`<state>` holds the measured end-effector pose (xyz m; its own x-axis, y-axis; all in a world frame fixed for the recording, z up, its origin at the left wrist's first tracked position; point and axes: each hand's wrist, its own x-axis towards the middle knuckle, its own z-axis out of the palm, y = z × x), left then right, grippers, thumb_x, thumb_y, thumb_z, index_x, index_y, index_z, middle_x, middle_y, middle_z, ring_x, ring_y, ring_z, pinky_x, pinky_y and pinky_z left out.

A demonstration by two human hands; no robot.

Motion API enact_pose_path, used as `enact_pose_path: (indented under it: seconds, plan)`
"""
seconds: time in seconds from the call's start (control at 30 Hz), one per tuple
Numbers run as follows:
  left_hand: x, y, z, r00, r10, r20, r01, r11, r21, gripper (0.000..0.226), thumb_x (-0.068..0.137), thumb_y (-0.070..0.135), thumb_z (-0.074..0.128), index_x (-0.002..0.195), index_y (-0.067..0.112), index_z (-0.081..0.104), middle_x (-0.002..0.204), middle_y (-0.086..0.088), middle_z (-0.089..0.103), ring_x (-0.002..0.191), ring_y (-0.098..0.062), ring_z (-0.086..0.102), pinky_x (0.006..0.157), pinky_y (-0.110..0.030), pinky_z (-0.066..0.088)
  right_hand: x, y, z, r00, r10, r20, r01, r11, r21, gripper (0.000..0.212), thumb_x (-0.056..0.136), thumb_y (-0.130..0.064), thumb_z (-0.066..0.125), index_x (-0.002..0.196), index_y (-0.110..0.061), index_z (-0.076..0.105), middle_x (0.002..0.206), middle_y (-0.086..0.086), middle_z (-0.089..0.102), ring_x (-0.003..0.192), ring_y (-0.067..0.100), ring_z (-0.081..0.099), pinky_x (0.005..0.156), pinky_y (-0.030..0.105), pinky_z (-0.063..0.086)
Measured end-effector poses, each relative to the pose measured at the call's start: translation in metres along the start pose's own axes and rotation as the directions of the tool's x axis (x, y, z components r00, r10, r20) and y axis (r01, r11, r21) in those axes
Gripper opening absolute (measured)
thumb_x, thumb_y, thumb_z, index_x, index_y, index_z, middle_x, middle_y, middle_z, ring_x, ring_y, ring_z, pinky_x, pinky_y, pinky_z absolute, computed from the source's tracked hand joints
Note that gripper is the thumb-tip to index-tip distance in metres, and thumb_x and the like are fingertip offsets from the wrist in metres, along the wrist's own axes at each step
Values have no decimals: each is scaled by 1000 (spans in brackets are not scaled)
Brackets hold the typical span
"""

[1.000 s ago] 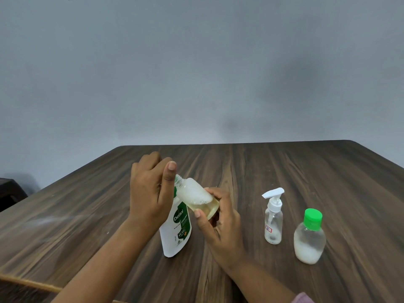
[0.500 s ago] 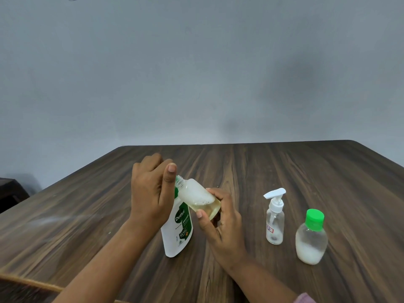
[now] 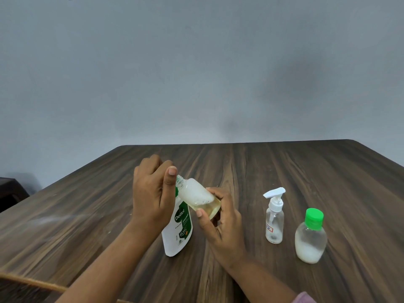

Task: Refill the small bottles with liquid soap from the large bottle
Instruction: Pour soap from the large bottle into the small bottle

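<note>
A large white soap bottle [image 3: 178, 232] with a green label stands on the wooden table [image 3: 284, 167]. My left hand [image 3: 150, 193] curls over its top with the thumb pointing up, and the top itself is hidden. In my right hand [image 3: 220, 226] is a small clear uncapped bottle [image 3: 196, 196], gripped by its base and tilted so its threaded neck meets the large bottle's top beside my left thumb. White foam and some yellowish liquid fill the small bottle.
To the right stand a small clear spray bottle [image 3: 274, 217] with a white pump head and a rounder clear bottle [image 3: 310, 239] with a green cap and white foam inside. A dark object [image 3: 11, 191] sits beyond the table's left edge.
Both hands and the bottles keep the same pose; only the view drifts slightly.
</note>
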<state>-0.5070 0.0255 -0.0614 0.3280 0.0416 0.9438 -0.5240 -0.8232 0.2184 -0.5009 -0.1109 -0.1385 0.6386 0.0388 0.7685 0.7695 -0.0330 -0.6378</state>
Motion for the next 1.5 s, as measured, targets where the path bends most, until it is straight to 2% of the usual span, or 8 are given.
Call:
enact_pose_path:
  seconds: [0.1,0.23,0.43,0.67,0.9,1.1,1.37,1.5]
  plan:
    - [4,2,-1,1000,3,3,-3,1000,4,52,100,48,17,62,19,39,67,13,30,62,-13,33,58,-34,29,0,-1,0,1000,-3,7,3,1000,4,36,89,-56,49,115,-32,44,100,-16,58,79,5,63,57,25,54]
    - [12,3,-2,999,4,33,-5,1000,19,62,100,49,15,60,11,43,64,5,34,61,-15,35,58,-39,31,0,0,1,1000,20,11,-21,1000,6,41,88,-60,48,118,-34,42,106,-14,58,88,5,64,62,22,55]
    - [3,1,0,1000,17,-14,-17,1000,3,47,101,44,20,63,21,36,68,16,30,62,-12,33,56,-35,29,2,-1,1,1000,-7,9,7,1000,-1,35,89,-52,51,116,-30,43,104,-15,57,84,2,62,60,16,51]
    - [1,1,-2,1000,13,12,-13,1000,14,42,101,45,19,66,26,33,68,16,29,62,-12,32,59,-34,28,-1,0,1,1000,-3,2,3,1000,-7,37,89,-57,49,116,-33,44,96,-11,59,72,10,62,55,39,52]
    - [16,-3,-4,998,-6,62,5,1000,13,66,100,48,19,55,5,42,58,0,36,59,-15,35,61,-31,26,1,-1,1,1000,5,26,-5,1000,-5,37,88,-59,49,118,-38,41,104,-14,58,82,7,63,60,33,55]
    - [5,-1,0,1000,3,10,-3,1000,-8,47,101,44,22,61,22,35,64,15,29,59,-11,32,58,-35,29,-1,0,-1,1000,-5,7,5,1000,-3,31,88,-43,54,115,-30,44,96,-11,59,74,6,62,55,26,52]
    - [16,-3,-2,999,19,48,-19,1000,9,67,100,47,18,55,4,42,59,-2,36,59,-15,34,61,-34,28,1,-1,1,999,-6,37,7,1000,-24,32,88,-58,50,116,-52,37,107,-19,56,88,6,63,62,30,56]
    - [9,-4,0,999,30,17,-29,999,-15,60,101,44,20,56,9,40,62,4,33,60,-13,33,58,-33,27,2,2,1,1000,-13,20,13,1000,-19,30,89,-48,54,116,-40,42,101,-13,58,83,7,63,58,29,55]
